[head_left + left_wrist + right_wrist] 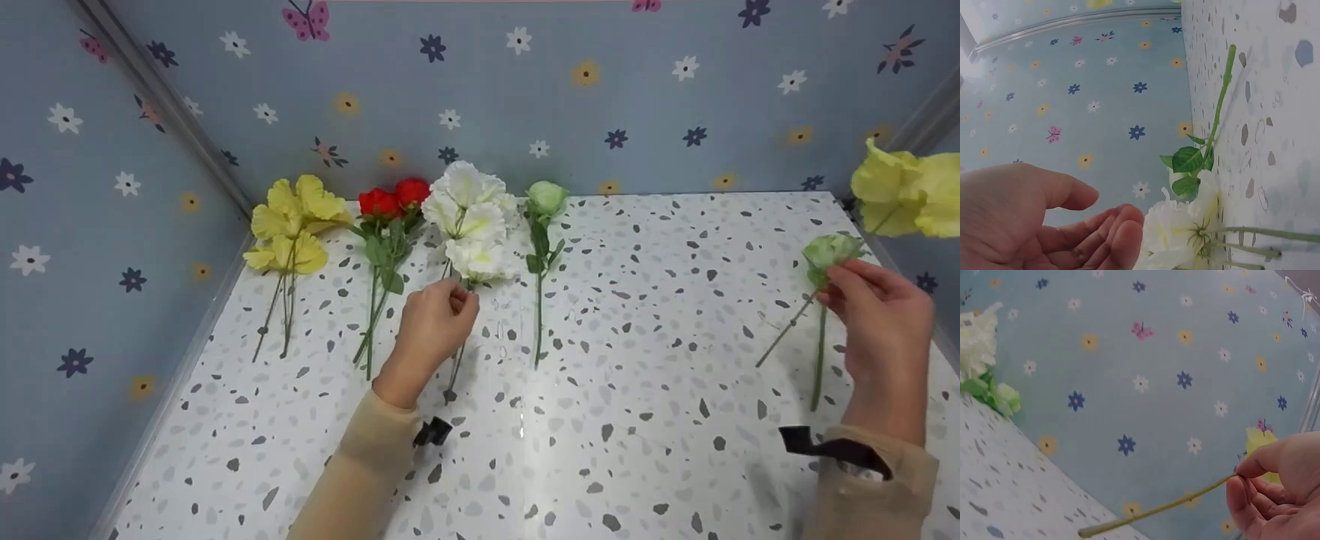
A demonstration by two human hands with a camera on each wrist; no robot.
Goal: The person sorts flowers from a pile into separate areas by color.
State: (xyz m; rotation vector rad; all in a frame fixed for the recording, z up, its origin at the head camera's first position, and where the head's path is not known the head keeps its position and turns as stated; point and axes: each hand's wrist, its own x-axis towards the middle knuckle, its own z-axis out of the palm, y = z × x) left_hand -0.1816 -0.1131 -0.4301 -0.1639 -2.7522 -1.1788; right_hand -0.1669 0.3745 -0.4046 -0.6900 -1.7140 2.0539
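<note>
My right hand (889,322) pinches the thin stem (1157,513) of a yellow flower (900,191) between thumb and fingertips. The bloom is up at the right edge, and the stem slants down to the left. A pale green rose (829,253) shows right at these fingers, its thicker stem (819,367) pointing toward the person. My left hand (1067,219) is over the stems of the white flowers (472,217), just in front of the blooms. In the left wrist view its thumb stands apart from the loosely bent fingers, with nothing between them.
Yellow flowers (289,225) lie at the left on the speckled table (637,337). Beside them are two red flowers (394,196) with leafy stems. Another pale green rose (547,199) lies right of the white ones. Flower-patterned blue panels (487,90) rise behind and at the sides.
</note>
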